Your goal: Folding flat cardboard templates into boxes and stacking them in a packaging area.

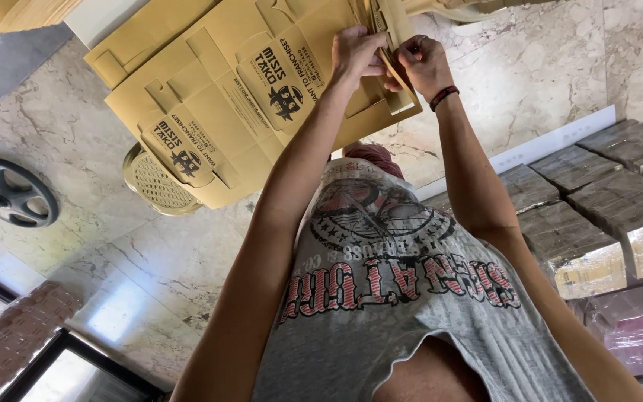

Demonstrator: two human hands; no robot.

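Both arms reach out; left hand (355,53) and right hand (423,63) pinch cardboard flap (394,33) edge.

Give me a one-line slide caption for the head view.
Left hand and right hand grip a flat tan cardboard box blank above a marble floor.

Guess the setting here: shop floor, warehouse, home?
Probably a small packing workroom: both hands fold a flat printed cardboard box blank, wrapped bundles sit stacked to one side, and the floor is polished marble.
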